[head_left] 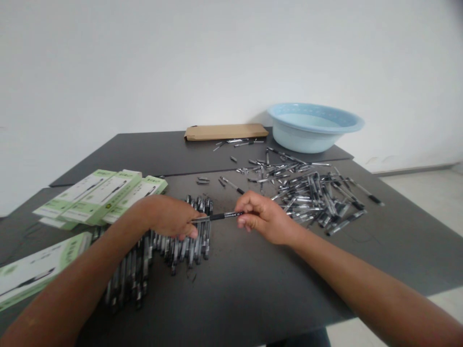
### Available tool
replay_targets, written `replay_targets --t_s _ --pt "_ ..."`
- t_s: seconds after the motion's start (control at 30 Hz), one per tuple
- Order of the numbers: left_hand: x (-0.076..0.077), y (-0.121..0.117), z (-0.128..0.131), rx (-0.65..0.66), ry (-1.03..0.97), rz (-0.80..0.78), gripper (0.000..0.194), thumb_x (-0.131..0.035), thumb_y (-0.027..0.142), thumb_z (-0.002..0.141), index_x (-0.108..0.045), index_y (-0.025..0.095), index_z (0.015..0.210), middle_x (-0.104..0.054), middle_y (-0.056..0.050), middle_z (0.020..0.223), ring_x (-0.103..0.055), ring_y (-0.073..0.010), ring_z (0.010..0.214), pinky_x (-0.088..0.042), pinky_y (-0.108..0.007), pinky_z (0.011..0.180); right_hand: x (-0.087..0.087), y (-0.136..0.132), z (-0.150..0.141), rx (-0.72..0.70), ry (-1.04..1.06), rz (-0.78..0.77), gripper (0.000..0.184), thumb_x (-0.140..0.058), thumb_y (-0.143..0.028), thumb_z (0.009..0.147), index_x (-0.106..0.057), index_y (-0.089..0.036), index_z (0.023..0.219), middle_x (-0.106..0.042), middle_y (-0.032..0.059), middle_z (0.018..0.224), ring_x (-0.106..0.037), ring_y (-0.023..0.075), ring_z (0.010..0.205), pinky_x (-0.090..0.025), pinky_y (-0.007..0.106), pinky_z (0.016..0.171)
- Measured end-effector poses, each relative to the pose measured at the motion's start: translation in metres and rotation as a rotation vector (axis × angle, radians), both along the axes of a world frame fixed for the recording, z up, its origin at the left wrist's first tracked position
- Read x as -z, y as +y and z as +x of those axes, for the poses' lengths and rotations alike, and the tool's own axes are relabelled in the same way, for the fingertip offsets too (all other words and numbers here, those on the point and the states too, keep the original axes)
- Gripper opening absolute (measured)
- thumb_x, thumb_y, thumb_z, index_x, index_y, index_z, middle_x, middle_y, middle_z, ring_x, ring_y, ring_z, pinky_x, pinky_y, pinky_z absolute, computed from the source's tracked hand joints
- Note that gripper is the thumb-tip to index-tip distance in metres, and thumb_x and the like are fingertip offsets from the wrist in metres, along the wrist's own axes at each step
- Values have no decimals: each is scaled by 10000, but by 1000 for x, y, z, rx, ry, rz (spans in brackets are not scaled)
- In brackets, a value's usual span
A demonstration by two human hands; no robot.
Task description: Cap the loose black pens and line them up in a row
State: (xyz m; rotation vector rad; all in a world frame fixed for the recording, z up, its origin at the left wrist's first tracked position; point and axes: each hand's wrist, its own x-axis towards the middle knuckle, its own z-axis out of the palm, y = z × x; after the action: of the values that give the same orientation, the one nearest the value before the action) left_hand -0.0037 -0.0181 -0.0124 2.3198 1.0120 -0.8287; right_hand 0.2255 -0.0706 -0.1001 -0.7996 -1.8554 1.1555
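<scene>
Between my two hands a pen (220,216) with a clear barrel and black grip lies level above the table. My left hand (177,217) pinches its left end, and the fingers of my right hand (260,218) close on its dark right end. Below and around my left hand, pens (191,243) lie side by side in rows, partly covered by the hand and forearm. To the right of my right hand spreads a loose heap of pens and pen parts (318,193).
Green and white pen boxes (101,193) are stacked at the left, with another box (39,265) nearer. A flat cardboard piece (226,131) lies at the back beside a light blue basin (314,127). Small black pen parts (203,180) lie mid-table. Behind the dark table (246,294) stands a white wall.
</scene>
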Motion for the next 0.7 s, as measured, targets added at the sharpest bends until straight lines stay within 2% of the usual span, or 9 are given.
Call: replay_targets --t_s 0.1,0.27,0.47,0.7 --pt "-2 1 1 -12 50 -116 320 -459 282 860 -626 147 1096 -720 -81 902 -643 -215 780 -447 -242 629 4 0 -6 -91 221 -194 217 -618 -327 858 -489 -184 958 -595 -34 694 -544 78 538 -447 203 528" --pt "0 2 1 -25 47 -119 326 -468 257 834 -626 132 1090 -718 -91 896 -637 -228 777 -443 -251 617 5 2 -13 -177 433 -358 269 -688 -334 801 -519 -178 940 -663 -12 736 -617 96 567 -507 239 564" --pt "0 2 1 -58 37 -109 314 -465 243 820 -630 134 1064 -721 -91 853 -634 -231 733 -426 -254 561 2 -3 -16 -232 567 -528 347 -701 -405 778 -539 -173 977 -694 15 785 -659 122 603 -522 259 584" --pt "-3 -1 2 -12 66 -77 343 -472 262 842 -613 137 1129 -723 -106 939 -643 -234 796 -445 -260 626 2 -5 -17 -305 631 -613 337 -619 -406 847 -582 -154 1068 -715 52 832 -690 149 653 -545 283 620"
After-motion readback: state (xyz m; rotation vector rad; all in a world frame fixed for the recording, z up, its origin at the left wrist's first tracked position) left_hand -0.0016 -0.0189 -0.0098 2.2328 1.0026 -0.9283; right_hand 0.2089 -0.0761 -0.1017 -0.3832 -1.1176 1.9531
